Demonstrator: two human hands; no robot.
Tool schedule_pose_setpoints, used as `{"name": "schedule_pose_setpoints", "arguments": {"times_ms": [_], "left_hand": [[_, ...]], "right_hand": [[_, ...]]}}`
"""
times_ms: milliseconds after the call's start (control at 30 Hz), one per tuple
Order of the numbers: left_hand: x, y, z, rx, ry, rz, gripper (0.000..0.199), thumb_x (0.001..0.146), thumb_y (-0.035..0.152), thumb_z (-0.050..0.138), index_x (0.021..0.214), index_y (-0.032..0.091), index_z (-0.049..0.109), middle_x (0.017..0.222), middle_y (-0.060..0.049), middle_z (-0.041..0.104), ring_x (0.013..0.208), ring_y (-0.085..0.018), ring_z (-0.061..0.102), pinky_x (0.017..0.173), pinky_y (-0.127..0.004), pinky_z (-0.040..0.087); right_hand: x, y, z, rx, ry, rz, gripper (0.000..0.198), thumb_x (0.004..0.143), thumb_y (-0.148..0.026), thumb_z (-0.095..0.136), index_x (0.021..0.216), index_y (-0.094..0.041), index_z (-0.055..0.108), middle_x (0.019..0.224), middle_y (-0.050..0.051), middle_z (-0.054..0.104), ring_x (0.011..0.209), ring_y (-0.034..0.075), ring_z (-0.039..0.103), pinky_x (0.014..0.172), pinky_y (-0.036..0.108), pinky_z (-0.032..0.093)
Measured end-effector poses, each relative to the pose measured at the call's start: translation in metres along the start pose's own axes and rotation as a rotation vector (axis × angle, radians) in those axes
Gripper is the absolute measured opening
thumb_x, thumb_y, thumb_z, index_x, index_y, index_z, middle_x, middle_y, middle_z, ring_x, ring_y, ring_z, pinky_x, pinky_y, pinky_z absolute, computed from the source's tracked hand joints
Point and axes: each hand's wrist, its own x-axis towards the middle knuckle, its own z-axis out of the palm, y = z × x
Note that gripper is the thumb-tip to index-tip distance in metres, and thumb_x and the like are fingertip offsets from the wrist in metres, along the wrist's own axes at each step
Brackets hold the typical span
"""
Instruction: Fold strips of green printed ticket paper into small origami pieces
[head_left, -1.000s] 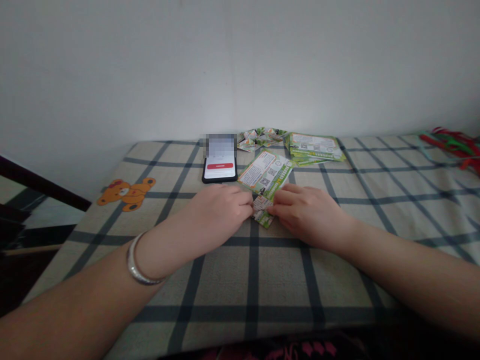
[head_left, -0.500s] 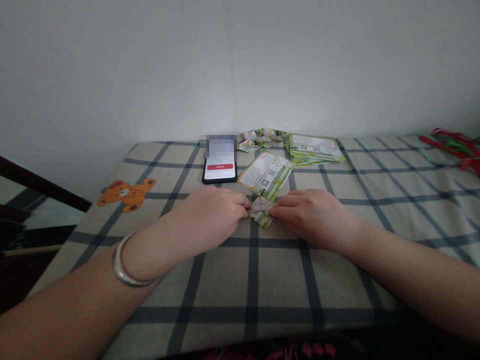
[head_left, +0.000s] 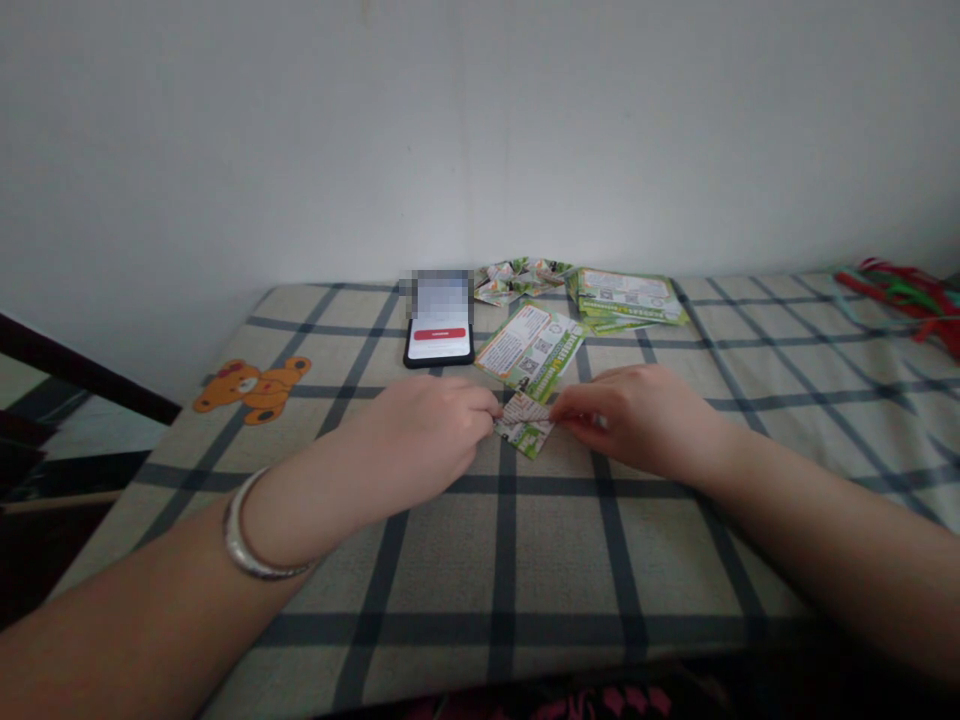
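A small folded piece of printed paper (head_left: 526, 425), white and green, lies on the checked cloth between my hands. My left hand (head_left: 431, 425), with a silver bangle on its wrist, pinches the paper's left corner; the thumb is mostly hidden. At the opposite corner, my right hand (head_left: 637, 420) has its thumb and forefinger closed on the paper's edge. Just beyond the folded piece lies a flat green-and-white leaflet (head_left: 534, 345) with printed text and square codes, its near corner meeting the folded paper.
A phone (head_left: 441, 345) with a lit screen lies behind my left hand. Folded paper pieces (head_left: 521, 278) and a leaflet stack (head_left: 630, 295) sit along the wall. A bear picture (head_left: 255, 388) is at left, red and green strips (head_left: 907, 295) at far right.
My right hand has shifted slightly right and turned, its fingers drawn back to the paper's right corner, uncovering more of it. My left hand stays nearly still.
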Motion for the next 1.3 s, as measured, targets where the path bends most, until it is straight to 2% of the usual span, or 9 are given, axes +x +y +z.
{"name": "schedule_pose_setpoints", "arguments": {"times_ms": [200, 333, 500, 633, 800, 933, 1133, 1300], "left_hand": [[0.001, -0.001, 0.002, 0.009, 0.029, 0.03, 0.021, 0.083, 0.01, 0.053, 0.094, 0.014, 0.071, 0.097, -0.009, 0.071, 0.095, -0.022, 0.066, 0.086, -0.037, 0.054], [0.001, -0.001, 0.003, 0.016, 0.054, 0.058, 0.022, 0.086, 0.011, 0.05, 0.095, 0.014, 0.07, 0.101, -0.01, 0.07, 0.099, -0.021, 0.065, 0.089, -0.036, 0.053], [0.002, -0.001, 0.001, 0.021, 0.019, 0.03, 0.031, 0.084, 0.009, 0.049, 0.108, 0.014, 0.068, 0.116, -0.009, 0.068, 0.108, -0.023, 0.062, 0.094, -0.04, 0.052], [0.002, -0.002, 0.005, -0.02, 0.013, 0.02, 0.031, 0.086, 0.012, 0.05, 0.113, 0.015, 0.066, 0.116, -0.009, 0.067, 0.111, -0.024, 0.061, 0.096, -0.042, 0.051], [0.004, -0.005, 0.015, -0.072, 0.083, -0.013, 0.021, 0.091, 0.02, 0.049, 0.1, 0.013, 0.067, 0.106, -0.01, 0.068, 0.103, -0.023, 0.063, 0.093, -0.041, 0.052], [0.006, -0.006, 0.016, -0.105, 0.1, -0.006, 0.02, 0.093, 0.021, 0.049, 0.099, 0.013, 0.066, 0.102, -0.009, 0.069, 0.1, -0.022, 0.063, 0.092, -0.039, 0.052], [0.007, -0.005, 0.024, -0.063, 0.165, -0.051, 0.024, 0.093, 0.023, 0.053, 0.114, 0.014, 0.062, 0.109, -0.009, 0.067, 0.1, -0.023, 0.063, 0.089, -0.04, 0.053], [0.006, -0.002, 0.027, 0.019, 0.152, -0.041, 0.028, 0.092, 0.019, 0.052, 0.118, 0.014, 0.062, 0.108, -0.01, 0.065, 0.099, -0.024, 0.061, 0.086, -0.041, 0.054]], "right_hand": [[-0.001, 0.001, -0.002, -0.01, -0.006, -0.002, 0.016, 0.087, -0.026, 0.059, 0.094, -0.026, 0.073, 0.073, 0.0, 0.07, 0.061, 0.012, 0.057, 0.056, 0.025, 0.029], [0.0, -0.001, -0.003, -0.014, 0.001, -0.009, 0.015, 0.086, -0.026, 0.058, 0.091, -0.024, 0.073, 0.073, 0.001, 0.068, 0.062, 0.012, 0.056, 0.057, 0.025, 0.029], [0.001, -0.003, -0.002, -0.005, 0.009, -0.021, 0.015, 0.087, -0.027, 0.058, 0.091, -0.023, 0.073, 0.075, 0.002, 0.068, 0.063, 0.012, 0.057, 0.057, 0.025, 0.029], [0.002, -0.003, -0.001, -0.001, 0.022, -0.022, 0.016, 0.088, -0.028, 0.058, 0.092, -0.023, 0.073, 0.075, 0.002, 0.068, 0.064, 0.014, 0.058, 0.058, 0.025, 0.032], [0.005, 0.002, 0.005, 0.153, 0.087, -0.039, 0.017, 0.086, -0.023, 0.062, 0.099, -0.022, 0.072, 0.086, 0.004, 0.072, 0.077, 0.015, 0.063, 0.067, 0.025, 0.041], [0.007, 0.006, 0.011, 0.222, 0.115, -0.073, 0.016, 0.086, -0.021, 0.063, 0.099, -0.021, 0.072, 0.091, 0.004, 0.072, 0.085, 0.017, 0.064, 0.075, 0.028, 0.045], [0.008, 0.007, 0.012, 0.225, 0.171, -0.165, 0.016, 0.086, -0.02, 0.061, 0.099, -0.02, 0.071, 0.096, 0.005, 0.071, 0.092, 0.019, 0.062, 0.081, 0.03, 0.046], [0.01, 0.007, 0.015, 0.228, 0.173, -0.13, 0.012, 0.086, -0.024, 0.061, 0.09, -0.02, 0.072, 0.088, 0.004, 0.069, 0.087, 0.02, 0.061, 0.08, 0.032, 0.046]]}}
